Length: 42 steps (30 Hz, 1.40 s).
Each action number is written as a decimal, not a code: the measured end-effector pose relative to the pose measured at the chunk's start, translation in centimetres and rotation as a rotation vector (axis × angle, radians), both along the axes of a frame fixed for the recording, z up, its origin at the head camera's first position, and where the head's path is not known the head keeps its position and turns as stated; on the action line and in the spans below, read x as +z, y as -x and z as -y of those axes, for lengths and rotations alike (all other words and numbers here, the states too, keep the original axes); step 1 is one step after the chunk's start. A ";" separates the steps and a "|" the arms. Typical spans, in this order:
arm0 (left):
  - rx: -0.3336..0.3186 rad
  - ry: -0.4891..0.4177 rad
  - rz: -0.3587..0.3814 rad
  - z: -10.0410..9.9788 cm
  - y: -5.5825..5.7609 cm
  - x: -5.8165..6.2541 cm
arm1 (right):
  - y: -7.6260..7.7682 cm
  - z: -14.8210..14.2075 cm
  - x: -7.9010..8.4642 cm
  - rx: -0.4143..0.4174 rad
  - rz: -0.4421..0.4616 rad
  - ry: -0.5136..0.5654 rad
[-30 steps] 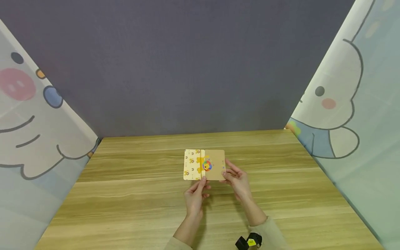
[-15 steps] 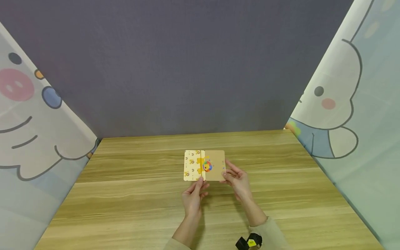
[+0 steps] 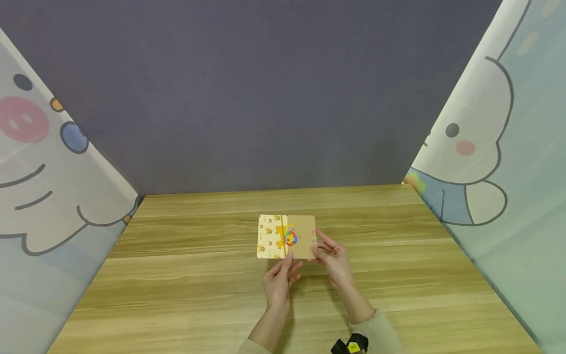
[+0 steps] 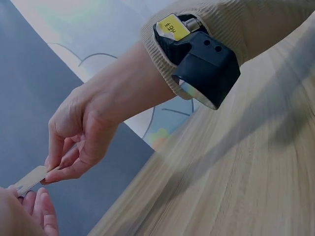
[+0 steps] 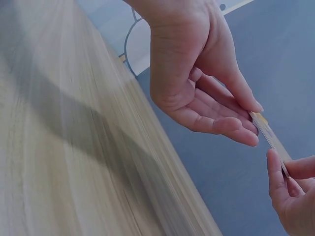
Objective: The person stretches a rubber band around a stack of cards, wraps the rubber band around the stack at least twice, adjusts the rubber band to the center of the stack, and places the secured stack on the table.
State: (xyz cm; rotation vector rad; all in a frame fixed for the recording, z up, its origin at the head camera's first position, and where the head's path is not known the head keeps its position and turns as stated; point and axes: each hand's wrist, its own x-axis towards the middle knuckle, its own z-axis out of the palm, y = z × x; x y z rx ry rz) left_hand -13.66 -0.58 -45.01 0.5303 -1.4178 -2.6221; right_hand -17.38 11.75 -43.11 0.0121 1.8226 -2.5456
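A small notebook (image 3: 305,237), cream with little bears on its left part and plain brown with a lion on its right, is held above the table between both hands. My left hand (image 3: 277,287) pinches its lower edge near the middle, thumb on top and the other fingers mostly beneath. At the lower right corner my right hand (image 3: 334,263) grips it between thumb and fingers. In the right wrist view the notebook (image 5: 270,135) appears edge-on, a thin stack of layers. The left wrist view shows the right hand (image 4: 83,130) beyond the notebook (image 4: 32,179).
The wood-grain table (image 3: 177,275) spreads around the hands. A dark grey panel (image 3: 274,98) rises behind it, and cartoon-printed cloths (image 3: 468,147) stand at both sides. A black camera (image 3: 351,344) is strapped on the right wrist.
The notebook and right hand have shifted slightly nearer and left. My left hand moved left a little, then back right along the lower edge, still pinching it.
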 end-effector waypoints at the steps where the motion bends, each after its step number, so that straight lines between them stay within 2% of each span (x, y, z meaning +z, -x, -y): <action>1: -0.004 -0.002 0.001 0.0 0.0 0.0 | 0.0 0.0 0.0 -0.001 0.004 0.003; 6: -0.011 -0.007 0.004 0.1 -0.1 0.2 | 0.1 0.0 0.1 0.001 0.023 0.017; 14: 0.079 -0.004 -0.014 0.4 -0.2 0.4 | 0.0 -0.4 0.2 0.019 0.007 0.004; 22: 0.034 0.011 0.000 -0.2 -0.3 0.5 | -0.2 -0.1 0.4 0.027 0.010 -0.001; 29: -0.043 0.063 -0.009 0.2 -0.1 0.6 | -0.1 -0.2 0.3 0.024 0.014 -0.006; 33: -0.096 0.070 0.016 0.4 0.1 0.6 | 0.0 -0.4 0.3 0.026 0.018 0.002; 39: -0.219 0.075 -0.017 1.0 -0.3 0.5 | 0.0 -0.3 0.4 0.017 0.030 -0.010; 42: -0.281 0.125 -0.039 1.6 -0.7 0.5 | -0.1 -0.3 0.4 0.017 0.025 -0.033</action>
